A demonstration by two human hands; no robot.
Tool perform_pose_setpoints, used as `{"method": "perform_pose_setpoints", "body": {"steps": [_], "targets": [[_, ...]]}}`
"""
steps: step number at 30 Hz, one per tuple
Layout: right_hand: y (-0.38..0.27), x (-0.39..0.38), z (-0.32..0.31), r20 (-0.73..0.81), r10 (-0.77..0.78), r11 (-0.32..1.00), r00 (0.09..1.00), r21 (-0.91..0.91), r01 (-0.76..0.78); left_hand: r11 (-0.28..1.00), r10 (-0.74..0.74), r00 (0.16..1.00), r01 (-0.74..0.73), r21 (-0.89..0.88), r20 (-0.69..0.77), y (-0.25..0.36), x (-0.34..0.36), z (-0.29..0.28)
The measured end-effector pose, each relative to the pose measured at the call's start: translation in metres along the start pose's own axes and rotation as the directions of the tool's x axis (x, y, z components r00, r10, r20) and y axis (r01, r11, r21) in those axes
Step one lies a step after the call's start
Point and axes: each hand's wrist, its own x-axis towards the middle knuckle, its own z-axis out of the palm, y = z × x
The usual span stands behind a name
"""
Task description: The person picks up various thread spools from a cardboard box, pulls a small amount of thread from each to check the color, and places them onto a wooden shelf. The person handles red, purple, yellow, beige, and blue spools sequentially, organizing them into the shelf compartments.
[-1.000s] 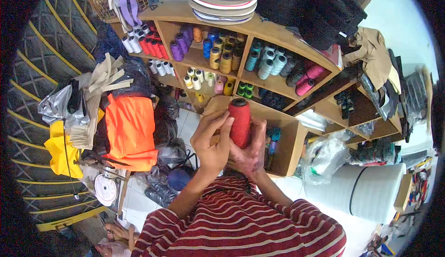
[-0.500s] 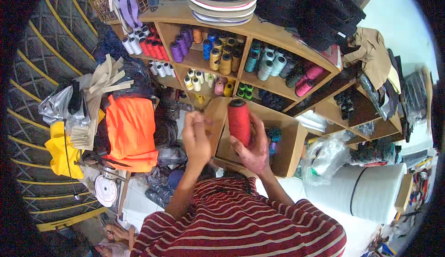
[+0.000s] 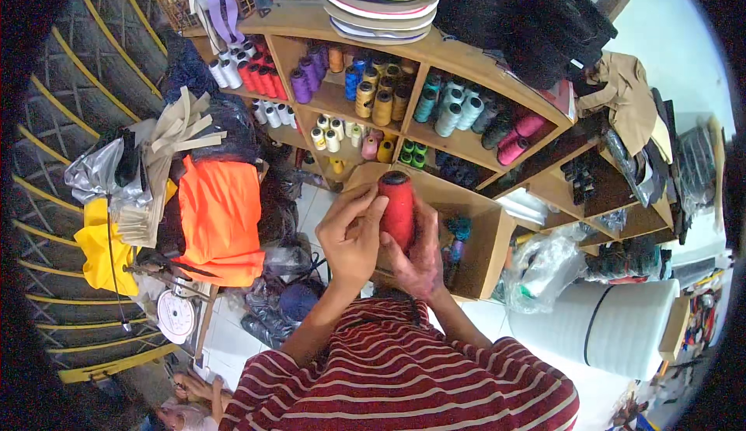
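Note:
A cone spool of red thread (image 3: 397, 215) with a dark top stands nearly upright in front of my chest. My right hand (image 3: 420, 258) is wrapped round its right side and lower part. Close against the spool's upper left side is my left hand (image 3: 350, 238), with thumb and fingers pinched together. Whatever lies in that pinch, perhaps a strand, is too fine to make out. Behind the hands is a wooden shelf unit (image 3: 416, 112) whose compartments hold thread spools sorted by colour, among them red spools (image 3: 263, 81) at the left.
White and beige rolls (image 3: 382, 3) are stacked on the shelf top beside black rolls (image 3: 571, 23). Orange cloth (image 3: 221, 221) lies at the left, near beige strips (image 3: 183, 124). A big white foam roll (image 3: 598, 326) is at the right. At the lower left, another person's arm (image 3: 198, 388) shows.
My left hand has moved right and up to the spool, its fingers now at the upper side. The spool has shifted slightly left and down in my right hand.

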Motion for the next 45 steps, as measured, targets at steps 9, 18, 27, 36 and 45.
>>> {"method": "perform_pose_setpoints", "body": {"steps": [9,18,27,36,45], "targets": [[0.008,-0.004,-0.002,-0.035,-0.066,0.998,0.997,-0.021,0.065,0.971,0.124,0.992,-0.118,0.207,-0.016,0.0,0.002,0.007],[-0.001,0.005,-0.004,-0.036,0.047,0.999,0.998,-0.003,-0.048,0.958,-0.194,0.977,0.167,0.234,0.094,-0.035,0.002,-0.023],[0.013,0.0,0.002,-0.039,0.014,0.994,0.999,0.106,-0.01,0.999,-0.016,0.995,0.013,0.032,0.102,0.011,0.002,-0.01],[-0.005,0.0,0.008,-0.079,0.003,0.993,0.997,0.12,0.007,0.989,0.042,0.997,-0.034,0.142,-0.058,0.006,-0.004,0.007],[-0.011,0.007,0.0,-0.138,0.14,0.966,0.98,0.237,-0.105,0.931,-0.337,0.937,0.317,0.179,0.091,-0.032,-0.001,-0.028]]}}
